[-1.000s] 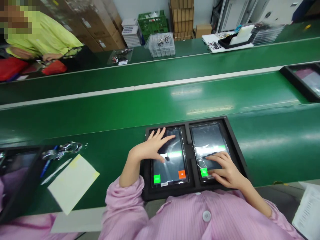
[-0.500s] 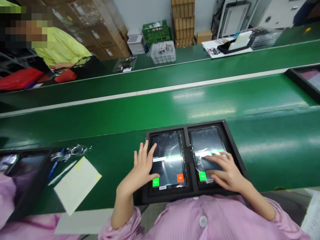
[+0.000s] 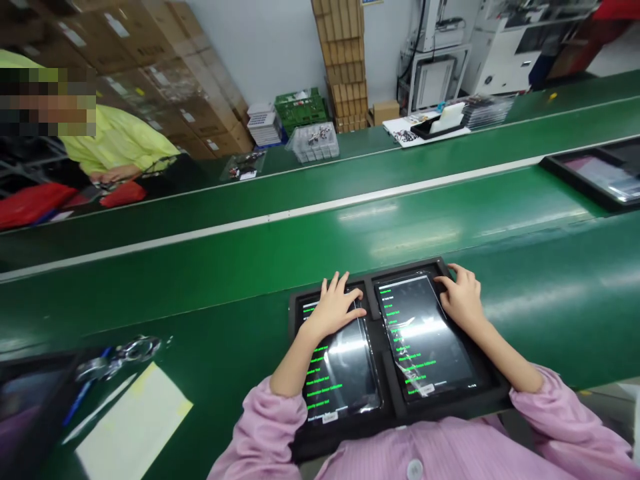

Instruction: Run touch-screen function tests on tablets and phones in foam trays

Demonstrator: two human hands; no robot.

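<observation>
The left hand (image 3: 333, 312) lies palm down with fingers spread, gripping nothing, over the upper part of the left tablet (image 3: 347, 373). The right hand (image 3: 463, 301) is half-curled at the upper right of the right tablet (image 3: 430, 340); whether it grips the rim cannot be told. Both black screens list green lines, partly blurred, "Sensor Calibration" among them. The tablets sit in a black tray (image 3: 377, 330) on the green surface (image 3: 225, 353).
</observation>
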